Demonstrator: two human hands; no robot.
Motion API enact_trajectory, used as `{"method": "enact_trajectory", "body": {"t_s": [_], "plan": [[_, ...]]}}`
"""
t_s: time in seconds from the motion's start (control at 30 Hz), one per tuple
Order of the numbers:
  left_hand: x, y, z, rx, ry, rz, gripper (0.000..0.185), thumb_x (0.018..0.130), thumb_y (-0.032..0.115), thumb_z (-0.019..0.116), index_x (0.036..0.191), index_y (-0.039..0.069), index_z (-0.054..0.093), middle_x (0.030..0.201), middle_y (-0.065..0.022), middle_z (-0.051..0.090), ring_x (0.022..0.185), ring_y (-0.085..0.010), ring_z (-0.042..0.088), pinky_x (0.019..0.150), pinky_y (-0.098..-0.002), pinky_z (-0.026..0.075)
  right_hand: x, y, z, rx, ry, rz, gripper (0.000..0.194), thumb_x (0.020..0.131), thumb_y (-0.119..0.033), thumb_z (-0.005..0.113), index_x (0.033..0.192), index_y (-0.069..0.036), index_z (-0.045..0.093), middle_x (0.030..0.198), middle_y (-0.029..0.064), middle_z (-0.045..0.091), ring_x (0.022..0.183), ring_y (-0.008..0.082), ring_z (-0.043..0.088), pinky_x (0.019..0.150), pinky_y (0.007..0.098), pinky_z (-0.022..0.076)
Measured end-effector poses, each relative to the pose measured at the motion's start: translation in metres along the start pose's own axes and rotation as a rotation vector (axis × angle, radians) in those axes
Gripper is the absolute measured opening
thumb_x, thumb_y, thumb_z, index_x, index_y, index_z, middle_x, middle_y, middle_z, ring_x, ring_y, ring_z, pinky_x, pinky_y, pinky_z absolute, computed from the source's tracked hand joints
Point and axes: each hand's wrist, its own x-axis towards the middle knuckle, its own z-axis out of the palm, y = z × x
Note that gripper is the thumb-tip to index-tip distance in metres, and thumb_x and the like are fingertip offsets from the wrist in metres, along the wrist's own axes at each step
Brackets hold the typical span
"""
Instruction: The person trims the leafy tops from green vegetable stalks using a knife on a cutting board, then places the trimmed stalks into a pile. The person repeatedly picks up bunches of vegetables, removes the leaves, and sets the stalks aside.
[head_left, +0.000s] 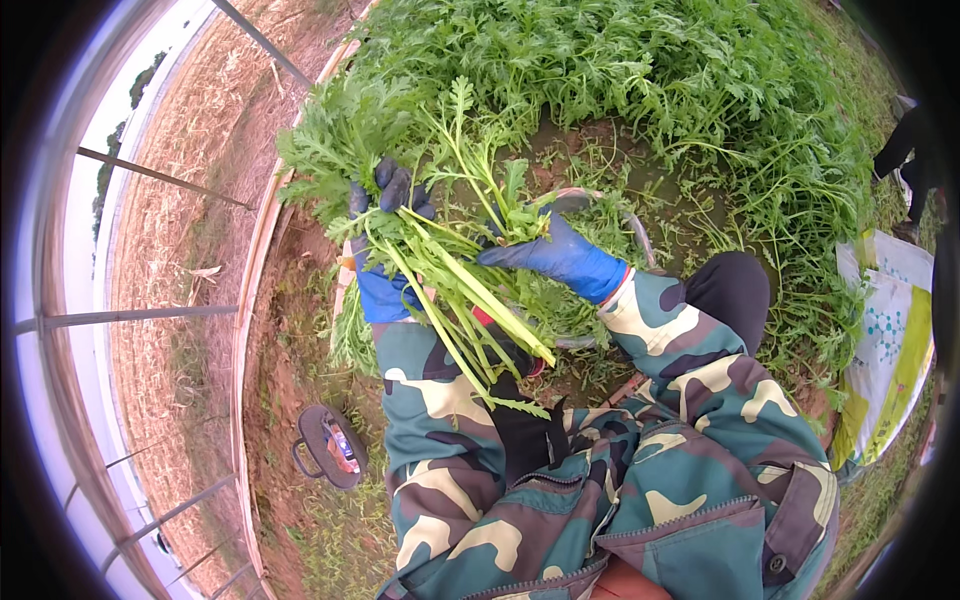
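Note:
My left hand (394, 195), in a blue and black work glove, is closed around a bunch of leafy green stalks (480, 289). The leaves fan out above it and the pale cut stems point down to the right across my sleeve. My right hand (536, 244), in a similar glove, holds a smaller leafy sprig (480, 176) just right of the bunch; the fingertips are partly hidden by leaves. Beneath my right hand, a round hoop-like rim (641, 240) surrounds loose greens.
Dense leafy plants (675, 67) grow ahead and to the right. A greenhouse frame (247, 300) runs along the left. A dark open bag (330, 446) lies on the ground lower left. A white and yellow-green sack (889, 352) lies at right, near a person's dark-clothed legs (909, 169).

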Motion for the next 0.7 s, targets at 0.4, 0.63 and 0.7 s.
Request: {"method": "enact_trajectory", "body": {"t_s": [0.4,0.63,0.7], "plan": [[0.002,0.004,-0.01,0.089,-0.003,-0.028,0.028,0.095,0.034,0.051,0.104,0.007,0.053,0.087,-0.0045,0.051,0.081,-0.017,0.05,0.08,-0.0312,0.045,-0.026,0.02,-0.035,-0.109,0.144,0.01,0.04,0.075,-0.007,0.077,0.11,-0.003,0.058,0.099,0.004,0.065,0.089,0.0121,0.06,0.078,0.0272,0.0508],[0.024,0.034,-0.021,-0.093,-0.287,0.065,0.026,0.095,0.032,0.053,0.099,0.006,0.053,0.071,-0.001,0.049,0.067,-0.0138,0.047,0.065,-0.0264,0.044,-0.053,0.048,-0.073,-0.177,0.232,0.017,0.039,0.078,0.0,0.071,0.114,-0.001,0.056,0.105,0.0071,0.063,0.092,0.0145,0.06,0.081,0.0285,0.051],[0.02,0.032,-0.03,-0.008,-0.159,0.047,0.028,0.096,0.033,0.052,0.1,0.005,0.053,0.072,-0.001,0.048,0.066,-0.0136,0.046,0.064,-0.0255,0.044,-0.063,0.071,-0.095,-0.049,0.373,0.016,0.039,0.079,0.002,0.07,0.115,0.0,0.055,0.105,0.0075,0.063,0.093,0.0155,0.061,0.082,0.0292,0.0509]]}}
